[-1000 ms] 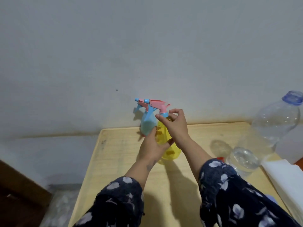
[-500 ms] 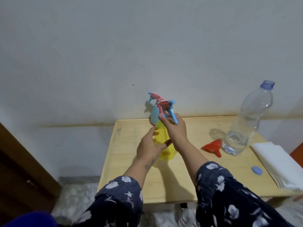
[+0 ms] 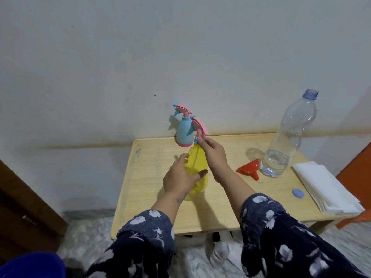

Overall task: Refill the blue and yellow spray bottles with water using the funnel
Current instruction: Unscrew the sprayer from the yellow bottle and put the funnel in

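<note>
My left hand (image 3: pixel 178 179) grips the body of the yellow spray bottle (image 3: pixel 195 163), which stands on the wooden table (image 3: pixel 152 197). My right hand (image 3: pixel 213 153) pinches its pink spray head (image 3: pixel 198 127) at the blue collar; the head is tilted and sits just above the bottle's neck. Behind it, by the wall, the blue spray bottle (image 3: pixel 184 131) stands upright with its pink head on. The red funnel (image 3: pixel 250 169) lies on its side to the right. Beside it stands a clear water bottle (image 3: pixel 287 141), uncapped, with a little water at the bottom.
A blue bottle cap (image 3: pixel 298 193) lies near the table's right front. A folded white cloth (image 3: pixel 326 189) covers the right edge. A small plastic bottle (image 3: pixel 219 253) lies on the floor below the table. A dark wooden door (image 3: pixel 20 197) is at the left.
The pink spray head has turned and tipped up off the yellow bottle's neck in my right hand. The view has pulled back, showing the blue bottle standing apart behind.
</note>
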Demonstrator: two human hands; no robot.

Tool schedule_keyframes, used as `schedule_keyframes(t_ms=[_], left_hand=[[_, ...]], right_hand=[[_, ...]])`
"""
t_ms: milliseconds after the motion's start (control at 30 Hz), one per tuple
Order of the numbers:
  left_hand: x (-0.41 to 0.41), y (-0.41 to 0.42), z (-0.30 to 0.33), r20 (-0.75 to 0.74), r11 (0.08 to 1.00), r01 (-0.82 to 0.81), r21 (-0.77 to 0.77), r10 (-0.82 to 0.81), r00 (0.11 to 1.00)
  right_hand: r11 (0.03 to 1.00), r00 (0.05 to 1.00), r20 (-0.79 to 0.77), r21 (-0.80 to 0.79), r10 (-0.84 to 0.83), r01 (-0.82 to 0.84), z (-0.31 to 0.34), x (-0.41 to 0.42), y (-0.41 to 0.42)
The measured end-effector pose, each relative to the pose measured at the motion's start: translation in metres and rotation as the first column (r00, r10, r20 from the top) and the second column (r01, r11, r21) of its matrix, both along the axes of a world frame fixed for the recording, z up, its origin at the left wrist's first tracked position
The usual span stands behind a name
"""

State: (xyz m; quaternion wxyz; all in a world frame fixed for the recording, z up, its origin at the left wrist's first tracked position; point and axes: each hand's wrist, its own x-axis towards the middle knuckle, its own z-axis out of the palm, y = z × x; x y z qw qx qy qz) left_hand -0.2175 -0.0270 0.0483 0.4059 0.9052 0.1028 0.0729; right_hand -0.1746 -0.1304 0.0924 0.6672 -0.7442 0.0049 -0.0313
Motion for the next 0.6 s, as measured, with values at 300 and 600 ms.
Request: schedule_keyframes(t_ms=[300, 600], left_hand=[[0.003, 0.000, -0.019, -0.036, 0.999, 0.050, 0.017, -0.050, 0.998], [0.012, 0.034, -0.035, -0.017, 0.997, 0.042, -0.058, -0.043, 0.999]], right_hand=[[0.976, 0.980, 0.076, -0.104, -0.184, 0.191, 0.003, 0.020, -0.021], [0.974, 0.973, 0.060, 0.060, -0.223, 0.220, 0.059, 0.069, -0.051]])
